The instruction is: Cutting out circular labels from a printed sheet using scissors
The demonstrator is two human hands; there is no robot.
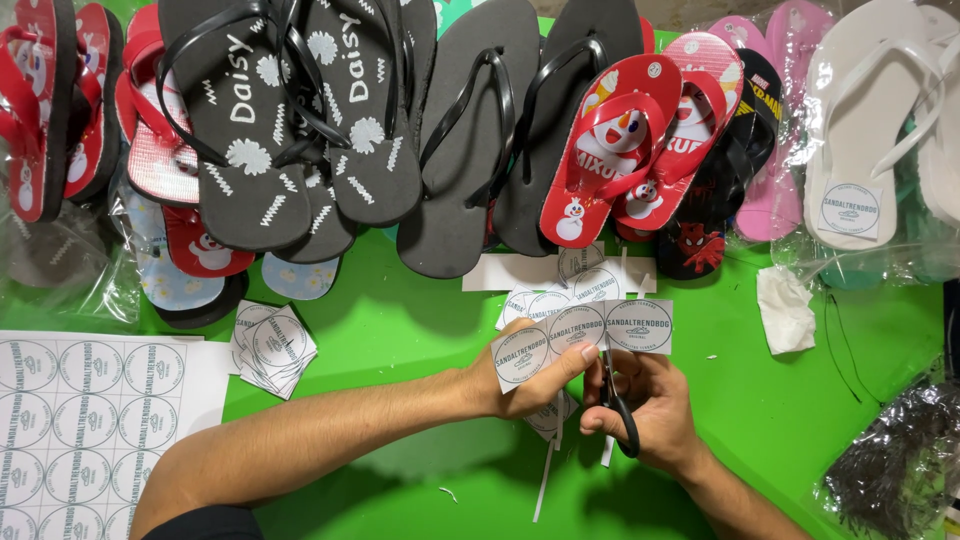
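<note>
Above the bright green counter (400, 330), seen from the head camera, the left hand (525, 380) is pinching a white paper strip of round printed labels (590, 335), its grip clamped on the strip's left end with the thumb lying across one label. The right hand (650, 415) is closed around the handles of black scissors (615, 400), whose blades are meeting the strip's lower edge between two circles; how far the blades are parted cannot be told. The strip is hanging just above the counter, over a small heap of already cut square labels (560, 290). To cut well, it seems wise to be keeping the strip taut and level, steering the blades through the white gap between circles, and holding the thumb well clear of the cutting line. Lying to the left are an uncut white label sheet (80, 420) and a loose pile of cut labels (270, 345); rows of black, red, pink and white rubber flip-flops (470, 130) are lining the far side.
</note>
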